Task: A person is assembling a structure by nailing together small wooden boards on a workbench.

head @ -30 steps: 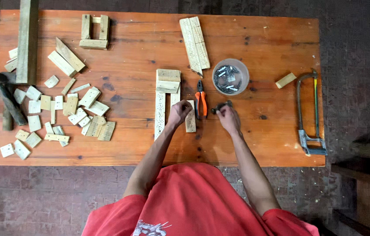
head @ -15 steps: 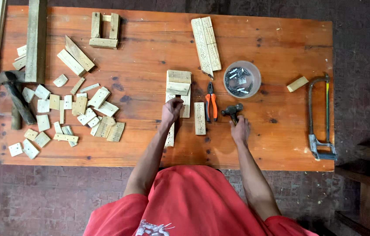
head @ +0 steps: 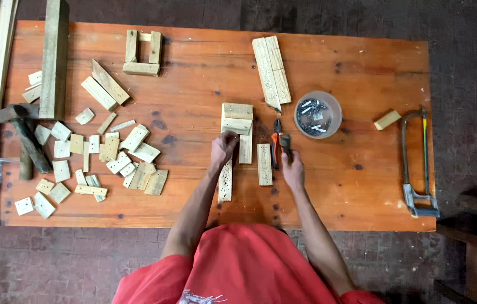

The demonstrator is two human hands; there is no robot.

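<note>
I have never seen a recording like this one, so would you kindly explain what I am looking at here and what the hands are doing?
There is no machine here: a person works with bare hands. The single picture comes from a camera worn on the person's head, looking straight down at an orange wooden table.

The left hand rests on a narrow wooden strip. The right hand grips a small dark tool, too small to identify, beside orange-handled pliers.

Nearby lie another strip, stacked wooden blocks and a round bowl of small metal pieces. Many small wood offcuts and a hammer lie to the left, a hacksaw to the right.
</note>
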